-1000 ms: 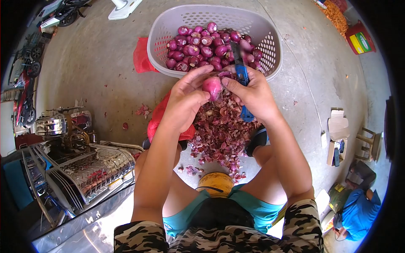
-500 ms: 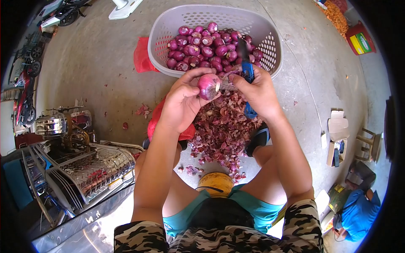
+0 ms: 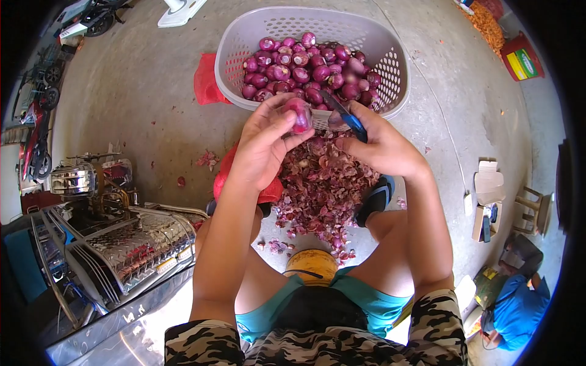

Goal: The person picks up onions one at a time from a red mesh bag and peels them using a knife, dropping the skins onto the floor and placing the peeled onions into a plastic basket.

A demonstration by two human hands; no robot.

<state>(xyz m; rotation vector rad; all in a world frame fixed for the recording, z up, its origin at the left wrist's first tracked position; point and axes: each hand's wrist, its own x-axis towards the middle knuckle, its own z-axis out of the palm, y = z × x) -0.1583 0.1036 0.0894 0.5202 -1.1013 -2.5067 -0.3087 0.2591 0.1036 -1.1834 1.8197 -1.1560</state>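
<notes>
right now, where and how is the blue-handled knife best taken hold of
Likely by its blue handle, from the person's right, where the right hand grips it: the dark blade slants forward and left, away from that side.

"What's on that grey floor [image 3: 159, 110]?"
"A basket [image 3: 372, 39], top centre of the frame; a heap of onion skins [image 3: 323, 189], middle."
"And right?"
"An opened cardboard box [image 3: 489, 190], below mid-height."
</notes>
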